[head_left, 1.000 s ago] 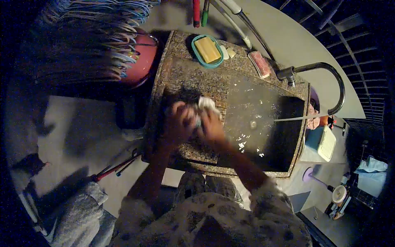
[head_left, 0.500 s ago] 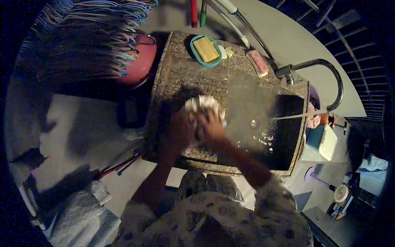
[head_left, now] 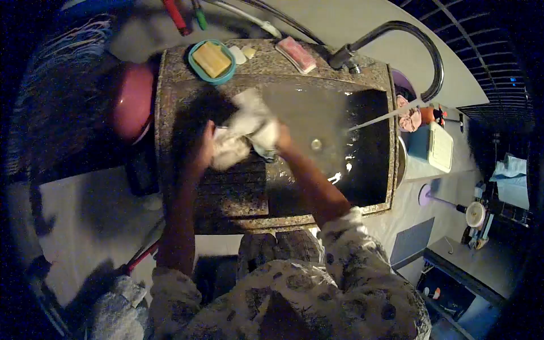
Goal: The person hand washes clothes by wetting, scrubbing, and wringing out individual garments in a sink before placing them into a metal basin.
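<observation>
A crumpled white cloth [head_left: 245, 131], slightly blurred, is raised over the ribbed washboard side of the stone sink [head_left: 160, 107]. My left hand [head_left: 207, 148] grips its left side, thumb upward and the other fingers partly hidden. On the right side, my right hand [head_left: 283, 143] is closed on the same cloth, its fingertips behind the folds. Just right of that hand lies the water-filled basin [head_left: 306, 113]. A stream of water falls into it from the curved metal faucet [head_left: 436, 62].
A teal dish [head_left: 191, 63] with a yellow soap bar [head_left: 212, 60] sits on the back ledge. Beside it are small soap pieces [head_left: 238, 55] and a pink-topped brush [head_left: 296, 55]. A pink rounded container [head_left: 135, 102] stands left. A lidded box [head_left: 440, 148] is on the right.
The cloth, earlier pressed down on the washboard under both hands, is now lifted and spread between them. My hands have moved apart. The camera view has shifted, moving the sink leftward in frame.
</observation>
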